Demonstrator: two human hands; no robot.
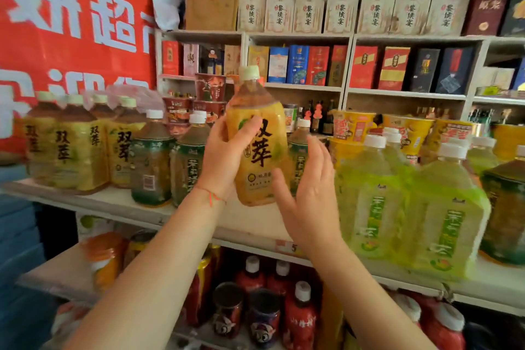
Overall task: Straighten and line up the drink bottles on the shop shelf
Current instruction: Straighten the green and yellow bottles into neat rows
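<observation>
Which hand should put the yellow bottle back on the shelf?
Probably the left hand: its grip is already round the yellow bottle, held above the shelf. The right hand is open beside it.

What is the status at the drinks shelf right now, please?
Left hand grips yellow-label bottle, lifted. Right hand open beside it. Green-label bottles crowd the gap behind.

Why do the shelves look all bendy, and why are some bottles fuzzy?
In the head view the wide lens bends the shelf edge and tilts things near the sides; the pale green bottles on the right and the orange bottle lower left are smeared, while the yellow bottle gripped by the left hand is fairly sharp; the right hand is slightly soft; light is even, without harsh shadows.
</observation>
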